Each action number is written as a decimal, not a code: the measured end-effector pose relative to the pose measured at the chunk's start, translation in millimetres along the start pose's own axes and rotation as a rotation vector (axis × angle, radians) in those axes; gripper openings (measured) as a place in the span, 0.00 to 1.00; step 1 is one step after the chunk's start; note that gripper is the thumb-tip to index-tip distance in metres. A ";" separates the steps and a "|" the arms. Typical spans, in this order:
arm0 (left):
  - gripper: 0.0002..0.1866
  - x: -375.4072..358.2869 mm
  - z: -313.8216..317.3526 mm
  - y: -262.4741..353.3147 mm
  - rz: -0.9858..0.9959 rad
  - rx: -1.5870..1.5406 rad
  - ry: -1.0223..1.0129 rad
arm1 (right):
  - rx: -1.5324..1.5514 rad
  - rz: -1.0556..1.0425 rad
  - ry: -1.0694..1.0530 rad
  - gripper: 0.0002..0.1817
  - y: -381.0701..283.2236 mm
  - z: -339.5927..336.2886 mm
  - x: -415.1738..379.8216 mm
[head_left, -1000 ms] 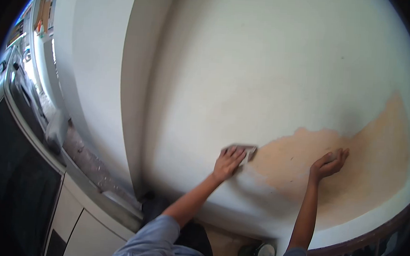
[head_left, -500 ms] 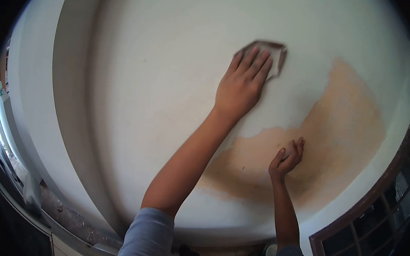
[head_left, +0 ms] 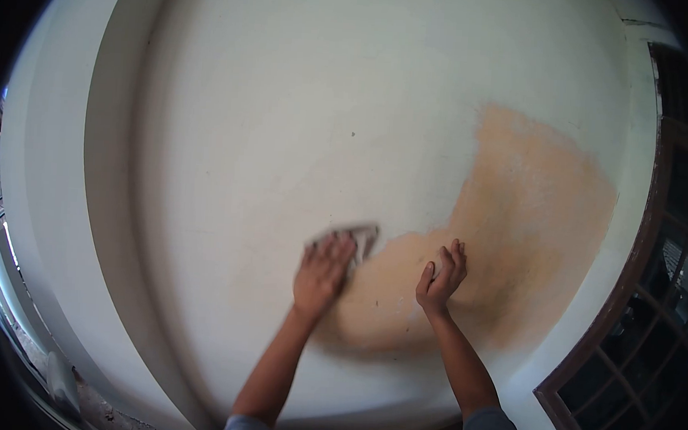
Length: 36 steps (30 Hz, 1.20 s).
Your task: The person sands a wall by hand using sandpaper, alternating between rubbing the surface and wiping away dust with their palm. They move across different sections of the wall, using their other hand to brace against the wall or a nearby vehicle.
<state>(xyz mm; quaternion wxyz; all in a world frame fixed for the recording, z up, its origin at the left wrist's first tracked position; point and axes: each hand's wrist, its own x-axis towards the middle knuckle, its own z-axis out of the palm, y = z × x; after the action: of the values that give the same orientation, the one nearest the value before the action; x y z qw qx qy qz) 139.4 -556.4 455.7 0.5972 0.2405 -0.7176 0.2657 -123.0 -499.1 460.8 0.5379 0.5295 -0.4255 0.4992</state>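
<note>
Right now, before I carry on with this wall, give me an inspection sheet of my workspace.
Surface: pale wall with a tan patch; a few small dark marks show.
Job's things: a dark-edged sheet, blurred, possibly sandpaper.
Clutter: nothing seen around the hands.
Hands: left hand lies over the sheet; right hand is curled in front of the patch, perhaps with something pale inside, too small to identify.
Cables: nothing seen that is clearly one.
Surroundings: pale column on the left, dark-framed window on the right.
</note>
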 end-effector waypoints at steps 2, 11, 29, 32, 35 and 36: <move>0.28 96.6 -28.2 -33.0 -0.035 0.048 0.160 | -0.011 0.000 0.001 0.22 1.7 1.0 2.1; 0.24 -22.4 -43.8 -81.5 -0.085 0.229 0.088 | 0.005 0.035 -0.007 0.21 1.0 -1.5 1.0; 0.23 40.0 -69.3 -88.6 -0.123 0.323 0.132 | -0.029 0.014 -0.021 0.22 0.4 -2.0 1.7; 0.22 26.4 -66.1 -97.8 -0.169 0.293 0.148 | -0.018 0.015 -0.024 0.22 -1.0 -1.6 -0.7; 0.21 -75.9 -50.4 -93.6 -0.254 0.314 0.147 | -0.012 0.012 -0.034 0.22 -1.3 0.5 -1.6; 0.21 -180.6 -20.8 -91.8 -0.260 0.395 0.167 | -0.010 0.010 -0.029 0.22 -0.8 -0.5 -0.4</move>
<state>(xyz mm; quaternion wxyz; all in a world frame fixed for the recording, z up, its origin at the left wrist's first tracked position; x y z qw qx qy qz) 246.4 -605.7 289.5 0.6250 0.4201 -0.5628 0.3408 -122.3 -498.6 460.3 0.5321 0.5318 -0.4384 0.4918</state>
